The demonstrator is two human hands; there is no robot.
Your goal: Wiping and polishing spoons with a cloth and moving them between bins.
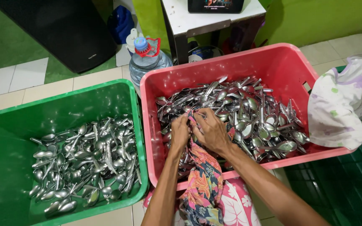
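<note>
A pink plastic crate holds a heap of metal spoons. Over its near side my left hand and my right hand are together, both closed on a colourful patterned cloth that hangs down over the crate's front rim. The cloth is bunched between my fingers among the spoons; whether a spoon is inside it is hidden. To the left, a green plastic crate holds another pile of spoons.
A large water bottle with a blue cap stands behind the crates. A white table and a black box are at the back. A white patterned cloth lies at right over a green crate.
</note>
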